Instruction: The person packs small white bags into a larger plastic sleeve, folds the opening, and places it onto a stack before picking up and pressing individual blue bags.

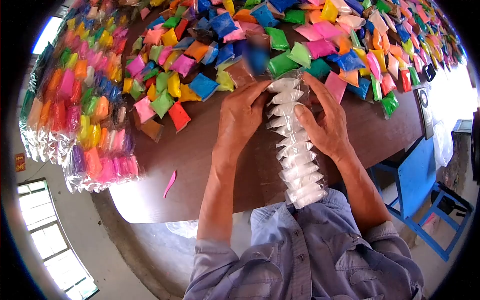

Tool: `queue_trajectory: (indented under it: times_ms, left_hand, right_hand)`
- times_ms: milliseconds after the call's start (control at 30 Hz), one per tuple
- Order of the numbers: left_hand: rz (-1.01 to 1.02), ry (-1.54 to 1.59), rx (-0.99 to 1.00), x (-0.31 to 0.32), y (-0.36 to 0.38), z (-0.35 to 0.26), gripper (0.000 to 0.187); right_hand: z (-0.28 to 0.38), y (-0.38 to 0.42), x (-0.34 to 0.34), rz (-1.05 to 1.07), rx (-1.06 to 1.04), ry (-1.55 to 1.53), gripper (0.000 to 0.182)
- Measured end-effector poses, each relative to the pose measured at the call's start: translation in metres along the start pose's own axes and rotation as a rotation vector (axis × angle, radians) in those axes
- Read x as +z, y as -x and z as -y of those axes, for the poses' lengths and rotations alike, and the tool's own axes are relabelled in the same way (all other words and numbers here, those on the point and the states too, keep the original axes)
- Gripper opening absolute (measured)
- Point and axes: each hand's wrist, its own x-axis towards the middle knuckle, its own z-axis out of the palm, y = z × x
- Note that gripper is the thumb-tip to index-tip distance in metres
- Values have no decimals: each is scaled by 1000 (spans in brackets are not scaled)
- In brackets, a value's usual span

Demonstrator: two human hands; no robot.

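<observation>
A long row of small white packets point(295, 145) stands stacked inside a clear plastic sleeve, running from my hands down to my shirt front. My right hand point(326, 117) is wrapped round the upper right side of it, thumb pressed on the packets. My left hand point(243, 111) is curled at the upper left end of the sleeve, its fingertips against the edge and partly hidden. Just beyond my hands lie a brown packet point(241, 73) and a green packet point(280, 64).
Loose coloured packets point(205, 86) are heaped across the far side of the brown table point(195, 145). Filled clear bags of coloured packets point(95, 125) are piled at the left. A pink plastic tool point(170, 183) lies near the front edge. A blue chair point(417, 175) stands at the right.
</observation>
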Motion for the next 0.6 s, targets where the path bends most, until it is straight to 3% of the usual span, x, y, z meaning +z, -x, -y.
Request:
queue_trajectory:
  times_ms: [300, 400, 600]
  left_hand:
    - [50, -8, 1, 6, -5, -5, 30]
    - [48, -210, -30, 1, -4, -1, 27]
    - [-88, -76, -205, -27, 31, -34, 25]
  right_hand:
    - [3, -1, 0, -44, -48, 69, 69]
    - [2, 0, 0, -20, -9, 78, 67]
    - [1, 1, 2, -66, -49, 140, 66]
